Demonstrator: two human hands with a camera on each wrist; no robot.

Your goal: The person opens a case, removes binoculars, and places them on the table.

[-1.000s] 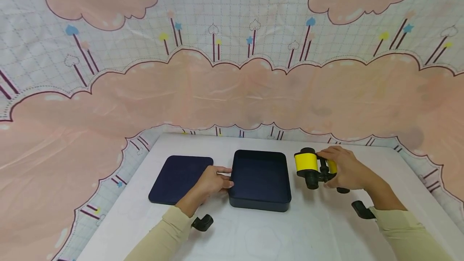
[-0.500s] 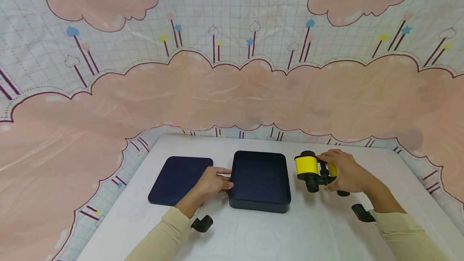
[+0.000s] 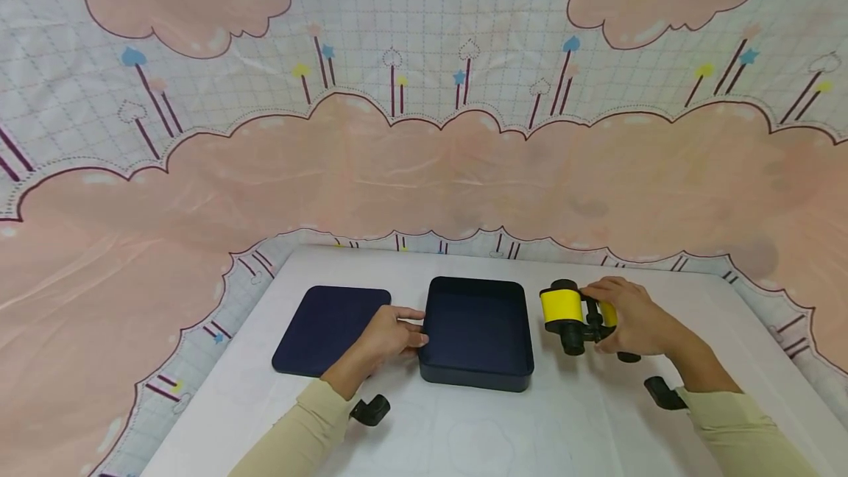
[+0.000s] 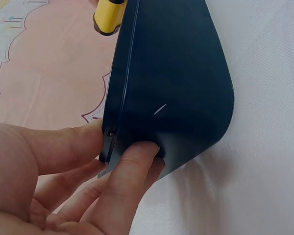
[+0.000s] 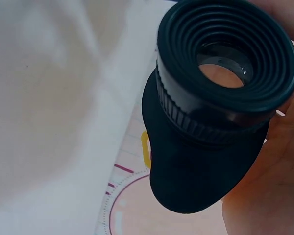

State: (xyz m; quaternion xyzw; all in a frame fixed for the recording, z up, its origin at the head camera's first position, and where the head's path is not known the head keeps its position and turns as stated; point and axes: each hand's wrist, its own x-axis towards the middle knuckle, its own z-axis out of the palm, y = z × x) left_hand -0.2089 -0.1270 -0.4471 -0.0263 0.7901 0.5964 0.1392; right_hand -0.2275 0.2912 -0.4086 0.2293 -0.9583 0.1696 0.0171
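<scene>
My right hand (image 3: 636,315) holds a pair of yellow and black binoculars (image 3: 563,305) to the right of the dark box, its fingers around the right barrel. The right wrist view shows a ribbed black eyepiece (image 5: 225,112) up close. My left hand (image 3: 384,333) is at the left wall of the open dark navy box (image 3: 473,372). In the left wrist view its fingers are bent, one at the rim and another pressed on the outer wall (image 4: 181,78). The dark flat lid (image 3: 327,330) lies to the left, partly behind the left hand.
Everything stands on a white-covered table (image 3: 457,433). Behind it hangs a pink and white printed cloth (image 3: 424,175). Black wrist cameras stick out near both sleeves, one at the left wrist (image 3: 371,410) and one at the right (image 3: 665,393).
My right hand and the binoculars have come down slightly. The left hand, box and lid stay in place.
</scene>
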